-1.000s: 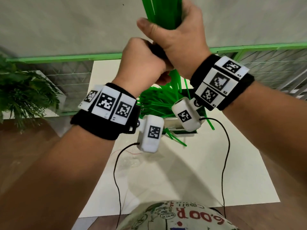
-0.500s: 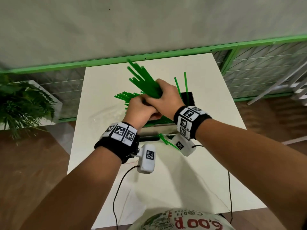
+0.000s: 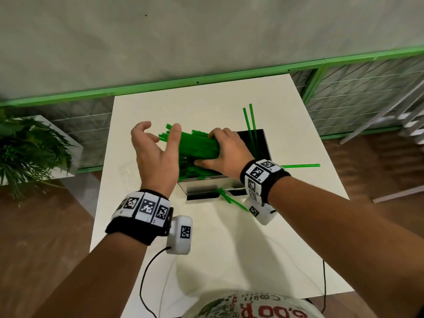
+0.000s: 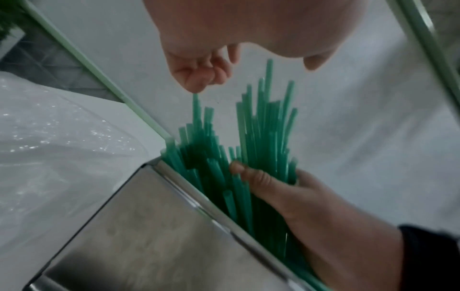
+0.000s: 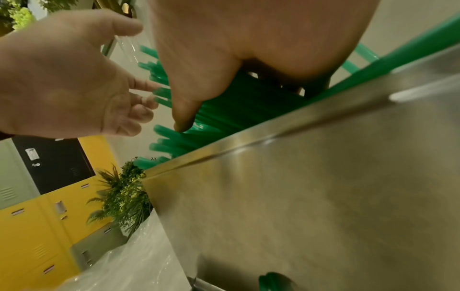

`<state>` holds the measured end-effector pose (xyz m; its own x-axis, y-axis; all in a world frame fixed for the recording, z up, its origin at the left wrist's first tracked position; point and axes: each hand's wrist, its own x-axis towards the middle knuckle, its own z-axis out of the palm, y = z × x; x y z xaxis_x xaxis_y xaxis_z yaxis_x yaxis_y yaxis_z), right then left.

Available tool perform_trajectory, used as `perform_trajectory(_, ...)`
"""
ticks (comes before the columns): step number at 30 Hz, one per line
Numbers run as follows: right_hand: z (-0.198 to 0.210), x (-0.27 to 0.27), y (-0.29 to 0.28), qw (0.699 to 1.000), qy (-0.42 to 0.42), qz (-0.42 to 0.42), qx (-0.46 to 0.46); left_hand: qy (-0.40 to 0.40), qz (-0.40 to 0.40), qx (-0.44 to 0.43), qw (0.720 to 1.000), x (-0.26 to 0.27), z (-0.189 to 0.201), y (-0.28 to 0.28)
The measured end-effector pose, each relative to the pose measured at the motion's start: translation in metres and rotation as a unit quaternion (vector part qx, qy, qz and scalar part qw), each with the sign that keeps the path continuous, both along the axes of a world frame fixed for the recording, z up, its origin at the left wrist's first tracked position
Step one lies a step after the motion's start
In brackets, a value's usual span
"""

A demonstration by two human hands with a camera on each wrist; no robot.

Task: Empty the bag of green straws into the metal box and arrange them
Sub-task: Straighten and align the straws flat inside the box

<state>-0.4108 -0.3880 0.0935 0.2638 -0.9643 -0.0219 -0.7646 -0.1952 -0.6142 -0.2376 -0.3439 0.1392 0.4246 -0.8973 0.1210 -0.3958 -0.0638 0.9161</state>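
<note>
Roughly centred: white square table (image 3: 229,249), with the shiny rectangular metal box (image 3: 206,189) sitting just past its middle, toward 12 o'clock from the person. Clear crinkled plastic bag (image 4: 49,147) lies on the table at the box's 9 o'clock side; it looks empty, though glare hides part of it. Bundle of green plastic straws (image 3: 197,146) lies across the box, ends sticking out over the 9 o'clock rim. Right hand (image 3: 223,154) is wrapped over the bundle, fingers and thumb curled round it, gripping. Left hand (image 3: 156,154) is at the bundle's 9 o'clock end, fingers relaxed and spread, holding nothing, fingertips (image 4: 199,78) near the straw tips. Whether they touch I can't tell.

Strays, smallest last: two upright straws (image 3: 251,129) leaning out at the box's 1 o'clock corner, one long straw (image 3: 300,166) flat on the table at 3 o'clock, a few short-looking ones (image 3: 229,199) at the box's 6 o'clock wall.

Likely step: squaring up the bundle ends.

Risks: straws are light and slick, so a loose grip or a hard tap from the left could shoot more over the 9 o'clock rim. Leaning pair could tip out if the bundle is dropped in. Strays outside the box may be missed.
</note>
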Motion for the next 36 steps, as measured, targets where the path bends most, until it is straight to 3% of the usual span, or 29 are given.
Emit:
perform_trajectory(4,0.008,0.002,0.002,0.999,0.034,-0.039,0.007,-0.148,-0.039,-0.093,0.984,-0.017,-0.007,-0.009)
perform_trajectory(11,0.042,-0.021,0.012,0.998,0.026,-0.014,0.049,-0.221,-0.116,-0.071,0.966,-0.031,-0.022,-0.03)
perform_trajectory(16,0.072,-0.101,0.033,0.996,-0.03,-0.072,-0.035,-0.282,-0.144,-0.028,0.948,-0.032,-0.032,-0.034)
perform_trajectory(20,0.075,-0.166,0.056,0.989,-0.011,-0.132,0.065,-0.322,-0.156,-0.002,0.934,-0.037,-0.035,-0.035)
perform_trajectory(23,0.07,-0.178,0.07,0.977,0.02,-0.086,0.192,-0.326,-0.154,0.013,0.933,-0.038,-0.035,-0.038)
perform_trajectory(26,0.06,-0.169,0.081,0.968,-0.016,-0.024,0.249,-0.312,-0.15,0.015,0.938,-0.036,-0.033,-0.036)
perform_trajectory(31,0.041,-0.143,0.083,0.976,-0.013,0.051,0.213,-0.274,-0.134,-0.032,0.952,-0.029,-0.023,-0.024)
perform_trajectory(36,0.028,-0.122,0.077,0.985,0.007,0.073,0.153,-0.325,-0.185,-0.095,0.923,-0.025,-0.013,-0.012)
